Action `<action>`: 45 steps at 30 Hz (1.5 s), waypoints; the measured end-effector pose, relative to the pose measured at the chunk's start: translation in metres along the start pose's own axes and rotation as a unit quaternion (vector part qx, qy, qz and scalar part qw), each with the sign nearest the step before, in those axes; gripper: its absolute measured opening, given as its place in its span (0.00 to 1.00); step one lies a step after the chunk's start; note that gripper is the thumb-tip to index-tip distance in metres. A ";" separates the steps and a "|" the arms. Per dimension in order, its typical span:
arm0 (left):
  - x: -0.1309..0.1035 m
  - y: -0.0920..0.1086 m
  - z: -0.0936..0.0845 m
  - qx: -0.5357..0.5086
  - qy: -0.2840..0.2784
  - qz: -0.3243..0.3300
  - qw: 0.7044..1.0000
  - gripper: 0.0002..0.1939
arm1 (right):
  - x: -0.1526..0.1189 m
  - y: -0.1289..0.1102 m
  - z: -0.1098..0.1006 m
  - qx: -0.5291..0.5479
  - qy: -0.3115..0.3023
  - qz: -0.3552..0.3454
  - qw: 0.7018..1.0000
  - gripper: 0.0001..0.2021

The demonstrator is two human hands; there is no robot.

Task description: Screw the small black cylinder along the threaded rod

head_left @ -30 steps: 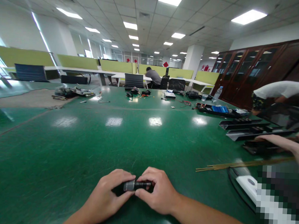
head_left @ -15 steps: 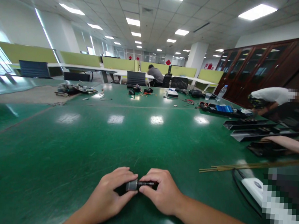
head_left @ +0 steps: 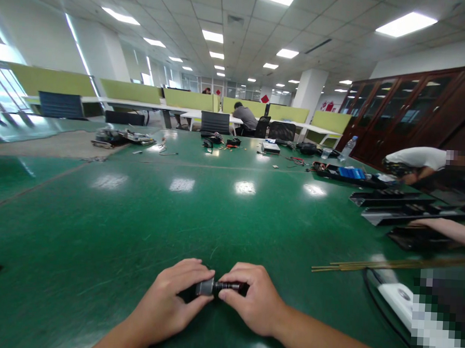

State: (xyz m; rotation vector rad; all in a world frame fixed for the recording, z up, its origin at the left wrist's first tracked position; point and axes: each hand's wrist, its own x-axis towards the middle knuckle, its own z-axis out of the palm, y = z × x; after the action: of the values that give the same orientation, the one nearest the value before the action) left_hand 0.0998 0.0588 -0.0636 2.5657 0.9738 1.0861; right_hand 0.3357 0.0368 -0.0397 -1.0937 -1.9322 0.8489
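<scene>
Low in the middle of the head view, my left hand [head_left: 173,298] grips a grey cylindrical part [head_left: 204,287] between thumb and fingers. My right hand [head_left: 255,300] pinches the dark, ribbed shaft [head_left: 228,286] that extends from the cylinder's right side. The piece lies level, just above or on the green tabletop [head_left: 136,231]; which of the two I cannot tell. The shaft's right end is partly hidden by my right fingers.
To the right lie thin brass-coloured rods [head_left: 348,266], a white device [head_left: 399,297] with a black cable, and black metal channels [head_left: 390,213]. Another person's arm [head_left: 451,230] reaches in there. A water bottle [head_left: 347,148] stands farther back.
The view has shifted slightly, so the background sits a little lower and farther right. My right hand has moved very slightly right; both hands keep their hold.
</scene>
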 end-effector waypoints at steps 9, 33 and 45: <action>0.003 0.005 -0.005 -0.037 -0.003 0.013 0.999 0.21 | 0.000 -0.002 0.000 -0.002 -0.004 0.000 1.000 0.06; 0.003 0.003 -0.009 -0.025 0.034 0.071 0.997 0.24 | -0.003 -0.003 0.003 -0.008 0.036 0.000 0.999 0.03; 0.001 0.000 -0.010 -0.030 0.030 0.059 0.997 0.25 | -0.002 0.000 0.001 -0.013 0.040 0.021 0.999 0.02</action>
State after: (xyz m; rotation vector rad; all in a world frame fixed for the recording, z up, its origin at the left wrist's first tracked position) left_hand 0.0931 0.0589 -0.0555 2.5830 0.7987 1.2087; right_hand 0.3357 0.0343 -0.0405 -1.1706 -1.8657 0.7932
